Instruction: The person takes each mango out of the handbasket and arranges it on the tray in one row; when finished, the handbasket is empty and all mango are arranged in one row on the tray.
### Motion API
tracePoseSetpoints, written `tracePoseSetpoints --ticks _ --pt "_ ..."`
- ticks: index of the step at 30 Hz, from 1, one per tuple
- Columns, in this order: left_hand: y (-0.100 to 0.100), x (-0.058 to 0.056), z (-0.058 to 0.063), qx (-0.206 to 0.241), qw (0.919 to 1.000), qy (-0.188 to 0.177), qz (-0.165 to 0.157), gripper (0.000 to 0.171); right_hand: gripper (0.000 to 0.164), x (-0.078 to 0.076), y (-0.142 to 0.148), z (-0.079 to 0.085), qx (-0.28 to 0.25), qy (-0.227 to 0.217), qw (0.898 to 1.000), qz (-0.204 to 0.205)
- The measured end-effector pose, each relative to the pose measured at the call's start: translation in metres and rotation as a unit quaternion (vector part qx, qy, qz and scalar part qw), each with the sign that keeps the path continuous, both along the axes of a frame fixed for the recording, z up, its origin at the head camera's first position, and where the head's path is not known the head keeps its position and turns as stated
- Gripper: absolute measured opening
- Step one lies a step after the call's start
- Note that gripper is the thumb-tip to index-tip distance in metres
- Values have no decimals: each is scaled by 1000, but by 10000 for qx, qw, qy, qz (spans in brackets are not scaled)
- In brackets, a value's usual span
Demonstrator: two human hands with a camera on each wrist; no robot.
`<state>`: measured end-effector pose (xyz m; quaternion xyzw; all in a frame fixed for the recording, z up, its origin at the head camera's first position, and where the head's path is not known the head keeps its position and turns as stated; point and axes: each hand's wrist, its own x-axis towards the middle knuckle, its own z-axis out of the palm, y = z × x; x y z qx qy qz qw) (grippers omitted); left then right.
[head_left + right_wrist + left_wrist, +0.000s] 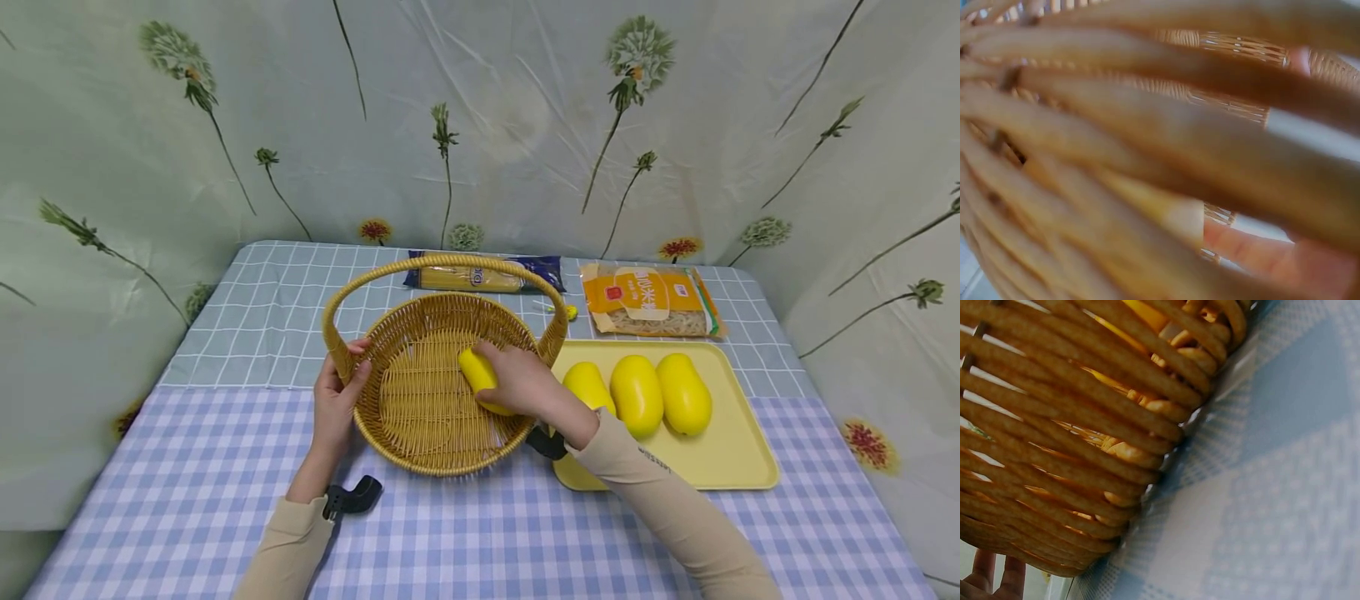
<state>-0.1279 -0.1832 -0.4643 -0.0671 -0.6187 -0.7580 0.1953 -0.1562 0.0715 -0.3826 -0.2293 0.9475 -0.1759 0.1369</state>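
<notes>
A round wicker basket (pixel 420 417) with a tall arched handle stands in front of me on the checked cloth. My left hand (pixel 335 408) grips its left side at the foot of the handle, thumb over the rim. Inside the basket, toward its right side, my right hand (pixel 525 385) holds a yellow mango (pixel 477 372) from above. The left wrist view shows the basket's outer weave (pixel 1054 431) with fingertips (pixel 1012 578) behind it. Through blurred strands in the right wrist view, part of the mango (pixel 1147 197) and a finger (pixel 1247 247) show.
Three more yellow mangoes (pixel 637 397) lie on a pale yellow tray (pixel 738 454) at the right, partly under my right forearm. Behind the basket are a pack of spaghetti (pixel 468 275), an orange food bag (pixel 648 300) and a small yellow item (pixel 572 312). A flowered curtain (pixel 517 167) backs the table.
</notes>
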Motion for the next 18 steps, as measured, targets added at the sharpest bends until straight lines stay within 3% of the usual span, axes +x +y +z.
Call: tracePoseSetpoints --ticks 18 --pt "0 -1 0 -39 10000 38 -4 13 76 5 3 -5 -50 105 9999 -120"
